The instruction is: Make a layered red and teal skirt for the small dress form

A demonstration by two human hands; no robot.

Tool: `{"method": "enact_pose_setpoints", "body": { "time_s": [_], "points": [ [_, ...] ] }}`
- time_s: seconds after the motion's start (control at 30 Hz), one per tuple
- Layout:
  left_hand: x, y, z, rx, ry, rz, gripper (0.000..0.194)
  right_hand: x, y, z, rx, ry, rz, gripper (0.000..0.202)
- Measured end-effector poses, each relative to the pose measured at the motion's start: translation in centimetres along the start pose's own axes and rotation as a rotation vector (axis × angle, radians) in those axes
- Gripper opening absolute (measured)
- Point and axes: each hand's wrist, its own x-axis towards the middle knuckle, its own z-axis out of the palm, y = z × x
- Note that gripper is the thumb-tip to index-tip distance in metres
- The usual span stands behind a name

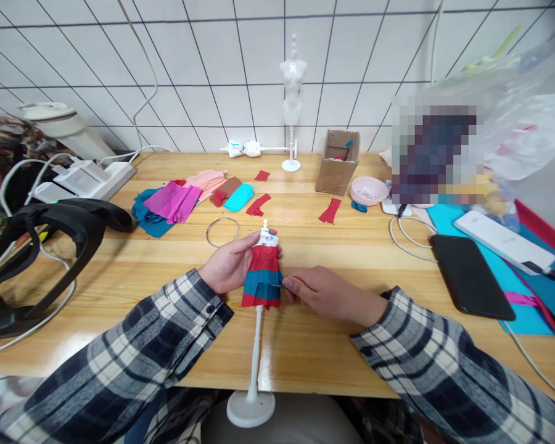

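Observation:
A small white dress form wears a pleated paper-like skirt in red and teal bands. My left hand is closed around the form's upper body from the left, fingertips showing at its right side. The form tilts, its stand and round base reaching toward me past the table's front edge. On the right, my right hand pinches a thin pointed metal tool, whose tip lies against the skirt's teal band. The fingers hide most of that tool, so its exact kind does not show.
Behind are a standing white dress form, another lying down, a cardboard box and a pink bowl. Coloured scraps and a metal ring lie leftward. A black phone and cables sit right, a black strapped headset left.

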Motion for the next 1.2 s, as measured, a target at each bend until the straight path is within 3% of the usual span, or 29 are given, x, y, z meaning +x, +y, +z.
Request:
{"method": "enact_pose_setpoints", "body": {
  "time_s": [0.43, 0.5, 0.63, 0.7, 0.9, 1.1, 1.2],
  "points": [
    [0.0, 0.1, -0.3, -0.033, -0.044, -0.024, 0.041, 0.0, 0.2, -0.4, -0.016, -0.032, -0.013, 0.041],
    [-0.1, 0.3, -0.5, -0.029, -0.078, -0.037, 0.043, -0.3, 0.2, -0.9, 0.121, -0.121, -0.001, 0.043],
    [-0.4, 0.8, -1.0, 0.017, -0.111, -0.056, 0.040, -1.2, 0.4, -2.0, 0.431, -0.442, 0.084, 0.054],
    [-0.5, 0.9, -1.1, 0.069, -0.080, -0.022, 0.037, -1.4, 0.6, -2.3, 0.508, -0.483, 0.104, 0.059],
    [-0.4, 0.8, -1.1, 0.140, -0.056, 0.030, 0.033, -0.6, 0.8, -2.1, 0.419, 0.024, -0.003, 0.057],
    [-0.4, 0.8, -1.2, 0.146, -0.046, 0.038, 0.033, -0.3, 0.0, -0.6, 0.175, 0.146, 0.091, 0.026],
    [-0.4, 0.8, -1.2, 0.148, -0.048, 0.052, 0.033, -0.2, -0.2, -0.2, 0.136, 0.169, 0.141, 0.024]
  ]
}}
